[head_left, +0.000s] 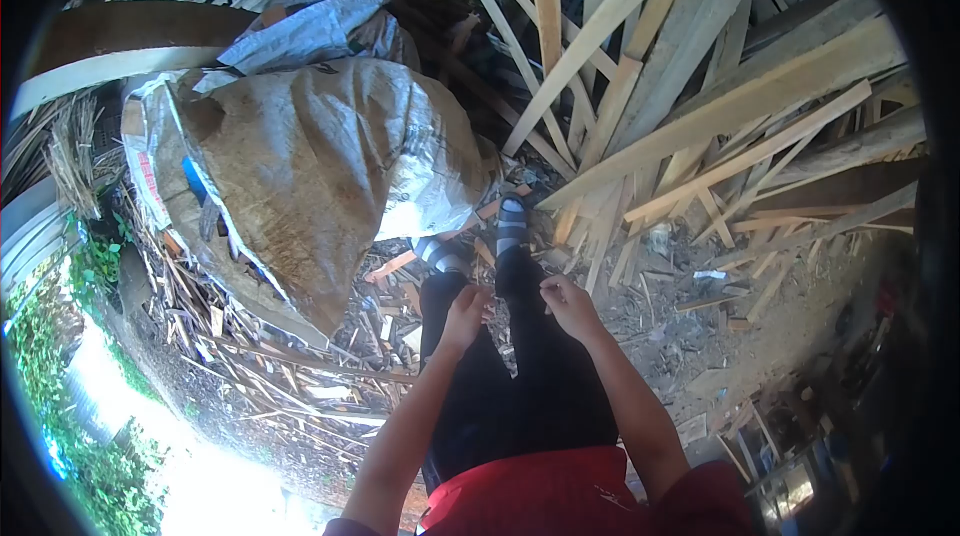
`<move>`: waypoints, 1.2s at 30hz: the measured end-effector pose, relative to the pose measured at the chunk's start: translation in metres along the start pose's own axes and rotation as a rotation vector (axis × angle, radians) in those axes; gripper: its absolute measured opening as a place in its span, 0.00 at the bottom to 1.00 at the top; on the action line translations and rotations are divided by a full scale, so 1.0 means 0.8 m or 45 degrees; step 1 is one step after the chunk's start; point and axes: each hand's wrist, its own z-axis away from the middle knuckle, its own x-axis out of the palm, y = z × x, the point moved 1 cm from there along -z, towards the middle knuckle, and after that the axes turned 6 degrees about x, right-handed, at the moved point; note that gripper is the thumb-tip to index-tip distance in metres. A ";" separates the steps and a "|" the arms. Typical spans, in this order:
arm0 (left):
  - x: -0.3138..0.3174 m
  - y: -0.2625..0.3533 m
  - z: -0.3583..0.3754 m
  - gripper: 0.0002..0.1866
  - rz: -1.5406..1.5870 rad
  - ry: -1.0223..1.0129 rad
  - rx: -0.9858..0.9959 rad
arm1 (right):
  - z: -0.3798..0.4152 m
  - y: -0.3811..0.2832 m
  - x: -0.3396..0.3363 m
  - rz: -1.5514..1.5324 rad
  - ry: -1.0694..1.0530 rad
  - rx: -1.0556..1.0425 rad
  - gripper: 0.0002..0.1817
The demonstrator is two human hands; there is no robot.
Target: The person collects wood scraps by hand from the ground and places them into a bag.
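My left hand is in front of my left leg, its fingers curled inward. Beside my other leg, my right hand has its thumb and fingertips drawn together. The two hands are apart, and no object shows in either; the insides of the fingers are hidden. Below them are my black trousers and striped footwear. Ahead and to the left of my feet lies a large, dirty woven sack, its near-left side gaping over pieces of wood.
Long wooden strips and boards lean in a heap at the front right. Wood scraps cover the ground around my feet and along the left. A bundle of thin sticks and green plants are at the far left.
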 end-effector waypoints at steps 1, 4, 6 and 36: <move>-0.001 0.005 0.004 0.21 0.013 0.007 0.015 | -0.001 -0.002 0.001 -0.004 -0.012 0.027 0.11; -0.008 0.024 0.020 0.20 0.038 0.044 0.107 | -0.006 -0.005 0.003 -0.005 -0.030 0.032 0.12; -0.016 0.019 0.023 0.19 0.058 0.060 0.197 | -0.009 -0.003 0.005 0.058 -0.023 -0.004 0.12; -0.058 0.050 0.003 0.20 0.219 -0.134 0.219 | -0.010 -0.058 0.075 0.066 -0.029 -0.303 0.15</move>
